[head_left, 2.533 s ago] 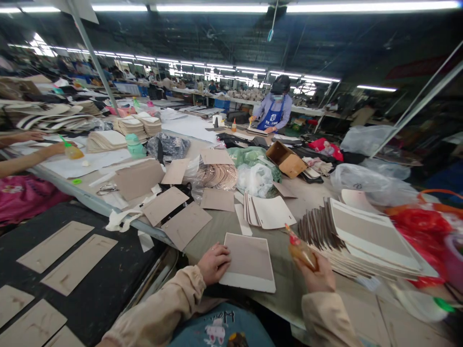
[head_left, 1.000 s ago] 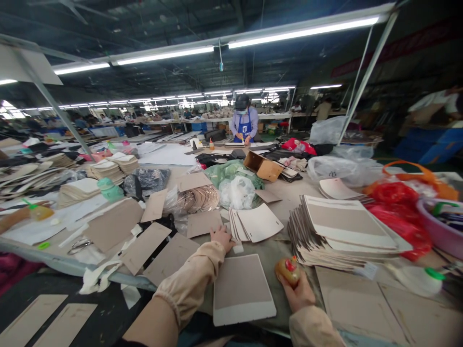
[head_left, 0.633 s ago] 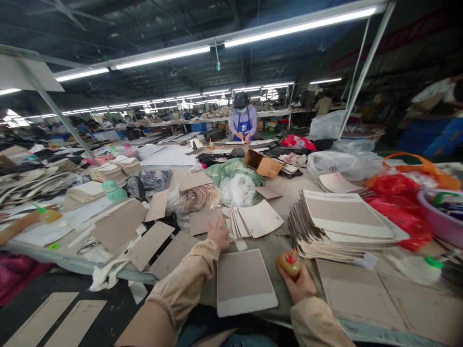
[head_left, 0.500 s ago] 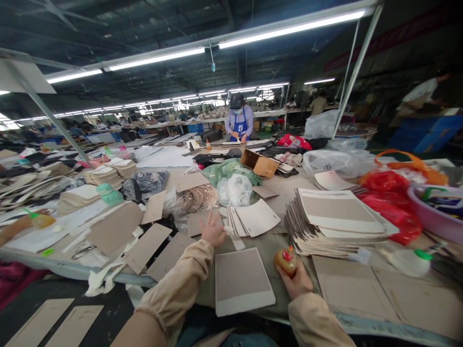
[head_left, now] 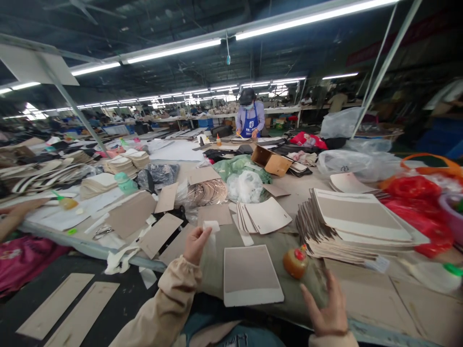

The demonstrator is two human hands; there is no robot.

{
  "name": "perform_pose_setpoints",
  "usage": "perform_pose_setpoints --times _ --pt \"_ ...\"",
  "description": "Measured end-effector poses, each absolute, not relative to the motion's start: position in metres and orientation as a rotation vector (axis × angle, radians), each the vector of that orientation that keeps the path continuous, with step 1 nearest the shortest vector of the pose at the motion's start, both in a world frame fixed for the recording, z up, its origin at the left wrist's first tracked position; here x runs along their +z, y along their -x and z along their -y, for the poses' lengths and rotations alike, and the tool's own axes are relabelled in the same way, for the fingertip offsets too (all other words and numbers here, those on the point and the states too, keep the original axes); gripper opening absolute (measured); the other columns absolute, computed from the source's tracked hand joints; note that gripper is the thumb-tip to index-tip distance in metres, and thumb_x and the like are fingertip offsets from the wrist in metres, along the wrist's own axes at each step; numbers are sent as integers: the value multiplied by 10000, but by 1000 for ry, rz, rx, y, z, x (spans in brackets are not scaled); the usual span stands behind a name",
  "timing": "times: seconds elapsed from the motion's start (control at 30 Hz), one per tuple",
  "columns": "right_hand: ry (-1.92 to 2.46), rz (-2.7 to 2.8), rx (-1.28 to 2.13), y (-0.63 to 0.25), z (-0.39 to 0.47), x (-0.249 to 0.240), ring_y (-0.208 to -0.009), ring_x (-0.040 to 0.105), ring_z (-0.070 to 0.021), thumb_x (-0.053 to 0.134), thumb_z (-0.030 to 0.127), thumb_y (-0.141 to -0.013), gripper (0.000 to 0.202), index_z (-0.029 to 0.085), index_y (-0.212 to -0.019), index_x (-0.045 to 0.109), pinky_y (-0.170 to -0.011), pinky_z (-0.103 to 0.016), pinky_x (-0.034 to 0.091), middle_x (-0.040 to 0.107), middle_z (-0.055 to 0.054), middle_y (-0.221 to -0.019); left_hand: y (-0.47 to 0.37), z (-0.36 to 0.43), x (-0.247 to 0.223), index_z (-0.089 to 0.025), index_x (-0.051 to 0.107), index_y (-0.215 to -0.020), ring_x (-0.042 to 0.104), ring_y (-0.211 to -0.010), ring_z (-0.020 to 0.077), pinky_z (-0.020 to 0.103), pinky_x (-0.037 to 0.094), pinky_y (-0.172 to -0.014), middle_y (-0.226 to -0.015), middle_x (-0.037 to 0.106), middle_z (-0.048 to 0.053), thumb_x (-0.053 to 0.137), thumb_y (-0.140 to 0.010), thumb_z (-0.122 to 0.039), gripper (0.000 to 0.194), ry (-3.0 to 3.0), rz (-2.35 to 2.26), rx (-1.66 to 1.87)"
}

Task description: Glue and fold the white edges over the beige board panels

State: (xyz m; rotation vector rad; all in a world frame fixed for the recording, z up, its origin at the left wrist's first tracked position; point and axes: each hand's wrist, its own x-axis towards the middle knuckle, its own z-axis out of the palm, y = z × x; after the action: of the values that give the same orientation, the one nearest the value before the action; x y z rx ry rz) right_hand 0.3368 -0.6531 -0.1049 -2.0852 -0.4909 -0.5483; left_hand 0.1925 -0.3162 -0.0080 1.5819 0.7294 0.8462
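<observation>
My left hand (head_left: 195, 243) is closed in a pinch on a thin white strip (head_left: 211, 226), raised left of the panel. In front of me a flat panel (head_left: 251, 274), grey-brown with a pale border along its lower edge, lies on olive cloth (head_left: 217, 279). Right of it stands a squat bottle of amber liquid (head_left: 295, 262) with a red and yellow top. My right hand (head_left: 327, 308) is open below and right of this bottle, fingers spread and apart from it. Another white strip (head_left: 247, 238) lies just beyond the panel.
A tall stack of panels (head_left: 361, 217) stands at the right, with brown boards (head_left: 356, 282) before it. Fanned white pieces (head_left: 269, 215) lie ahead. Scissors (head_left: 102, 233) rest at left near another person's arm (head_left: 21, 212). A person in a blue apron (head_left: 250, 118) works opposite.
My right hand has let go of the amber bottle and drawn back to the right. My left hand has lifted a white strip and come back towards me. The view has shifted right-to-left slightly.
</observation>
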Motion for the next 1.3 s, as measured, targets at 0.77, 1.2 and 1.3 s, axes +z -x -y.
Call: perform_pose_setpoints --times 0.77,1.2,1.3 --pt "1477 667 843 -292 563 -82 -715 581 -147 683 317 -650 587 180 -1198 522 -712 -323 491 620 -60 -944 -155 399 -47 -135 620 -644 477 -675 124 227 358 -626 -684 532 -7 751 -568 -320 239 -1877 -260 37" --pt "1989 951 332 -331 554 -91 -927 619 -177 536 257 -760 390 186 -1141 581 -874 -319 485 670 -50 -1001 -171 372 -80 -143 699 -841 552 -608 125 228 446 -594 -692 653 9 650 -660 -227 205 -2019 -764 324" --pt "2138 1051 154 -347 534 -97 -889 623 -173 518 195 -751 390 177 -1135 583 -841 -302 497 662 -56 -998 -187 368 -81 -166 681 -867 563 -660 124 243 462 -665 -765 653 4 647 -674 -202 199 -2103 -779 388"
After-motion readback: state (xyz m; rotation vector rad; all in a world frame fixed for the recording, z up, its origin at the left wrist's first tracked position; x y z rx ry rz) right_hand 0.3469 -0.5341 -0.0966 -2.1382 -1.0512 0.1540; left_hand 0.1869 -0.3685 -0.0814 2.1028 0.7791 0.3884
